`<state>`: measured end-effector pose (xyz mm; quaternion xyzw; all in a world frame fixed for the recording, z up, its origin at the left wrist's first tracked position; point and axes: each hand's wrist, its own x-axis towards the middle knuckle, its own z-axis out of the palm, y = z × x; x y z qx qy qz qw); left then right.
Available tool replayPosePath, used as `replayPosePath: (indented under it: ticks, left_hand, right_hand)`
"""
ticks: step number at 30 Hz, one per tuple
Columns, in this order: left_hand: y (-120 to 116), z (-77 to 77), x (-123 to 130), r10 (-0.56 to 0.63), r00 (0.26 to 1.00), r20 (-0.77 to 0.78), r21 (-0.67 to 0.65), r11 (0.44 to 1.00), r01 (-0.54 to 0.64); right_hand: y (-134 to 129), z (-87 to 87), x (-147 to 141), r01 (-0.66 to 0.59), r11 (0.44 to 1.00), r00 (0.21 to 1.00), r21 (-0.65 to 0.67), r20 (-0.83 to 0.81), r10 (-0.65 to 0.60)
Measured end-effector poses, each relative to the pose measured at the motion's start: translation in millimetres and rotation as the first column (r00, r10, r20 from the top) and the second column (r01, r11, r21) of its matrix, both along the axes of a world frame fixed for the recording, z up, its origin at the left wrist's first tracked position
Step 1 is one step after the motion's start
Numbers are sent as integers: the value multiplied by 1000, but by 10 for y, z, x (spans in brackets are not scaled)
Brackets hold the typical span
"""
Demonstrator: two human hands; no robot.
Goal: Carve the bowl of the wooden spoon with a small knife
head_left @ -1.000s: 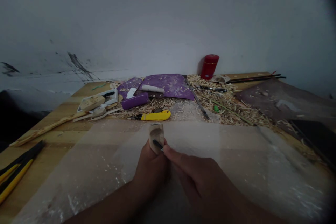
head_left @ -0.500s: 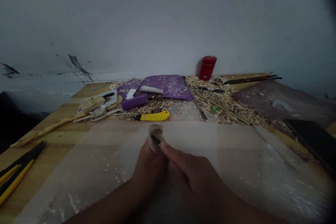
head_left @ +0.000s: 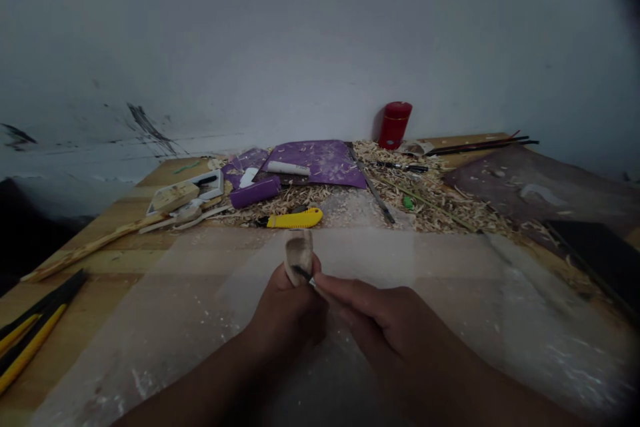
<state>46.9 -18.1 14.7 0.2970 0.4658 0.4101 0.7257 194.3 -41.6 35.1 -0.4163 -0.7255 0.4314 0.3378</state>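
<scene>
A small pale wooden piece [head_left: 299, 248] with a hollow scooped in its face stands upright in my left hand [head_left: 293, 310], whose fingers wrap round its lower part. My right hand [head_left: 385, 320] pinches a slim carving tool [head_left: 303, 273]; its dark tip lies against the lower edge of the hollow, and its handle is hidden in my fingers. Both hands are close together above a clear plastic sheet [head_left: 200, 347]. Just beyond the wooden piece lies a yellow utility knife [head_left: 295, 218].
Wood shavings [head_left: 440, 203] cover the table's back, around a purple sheet [head_left: 320, 163], a purple roll [head_left: 255, 192] and a red canister [head_left: 395, 125]. Black-and-yellow handles [head_left: 37, 327] lie left, near a long stick [head_left: 95, 245]. A dark flat phone-like object [head_left: 595, 260] lies right.
The wooden piece has turned so that its hollow faces me more openly. My right hand has shifted slightly right and down, and the tool's tip sits lower in the hollow.
</scene>
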Motion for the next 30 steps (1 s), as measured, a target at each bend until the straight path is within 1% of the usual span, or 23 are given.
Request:
replayPosePath:
  ticks: [2, 4, 9, 12, 14, 16, 20, 21, 22, 25, 27, 28, 30]
  left_hand:
    - [-9, -4, -3, -33, 999, 35, -14, 999, 33]
    - [-22, -18, 5, -36, 998, 48, -22, 999, 37]
    - [-38, -68, 50, 70, 998, 3, 21, 997, -70]
    - [-32, -83, 63, 87, 996, -25, 35, 996, -86]
    - [-28, -86, 58, 91, 996, -16, 46, 995, -90]
    - [-28, -86, 47, 97, 995, -1, 62, 993, -97]
    - [-32, -79, 32, 122, 992, -33, 69, 990, -119]
    - [-31, -79, 33, 133, 990, -40, 75, 989, -129]
    - [-29, -80, 35, 144, 989, -40, 84, 987, -140]
    - [-18, -88, 46, 167, 986, -22, 91, 982, -165]
    - [-14, -91, 51, 174, 985, -22, 88, 981, -171]
    - [-15, -90, 53, 176, 984, -27, 90, 981, -173]
    - [-20, -83, 54, 176, 983, -47, 90, 981, -171]
  right_hand:
    - [-2, -8, 18, -13, 1000, 1000, -10, -5, 13]
    - [13, -16, 26, -19, 1000, 1000, -15, -18, 19]
    - [43, -27, -12, -28, 1000, 1000, 0, -8, 28]
    - [21, -22, -44, -8, 999, 999, 39, 34, 7]
    - [10, -19, -56, -2, 997, 998, 75, 64, -2]
    - [16, -21, -63, -6, 996, 998, 92, 58, 1]
    - [44, -35, -78, 1, 1000, 999, 0, -36, -1]
    - [44, -39, -84, 6, 1000, 999, -6, -45, -6]
    - [39, -42, -91, 8, 1000, 999, 10, -36, -8]
    - [10, -44, -111, -4, 990, 998, 140, 66, -5]
    - [-1, -40, -119, -10, 984, 994, 175, 107, -9]
    - [0, -37, -121, -3, 987, 995, 161, 94, -12]
    - [12, -30, -125, 8, 996, 1000, 87, 22, -10]
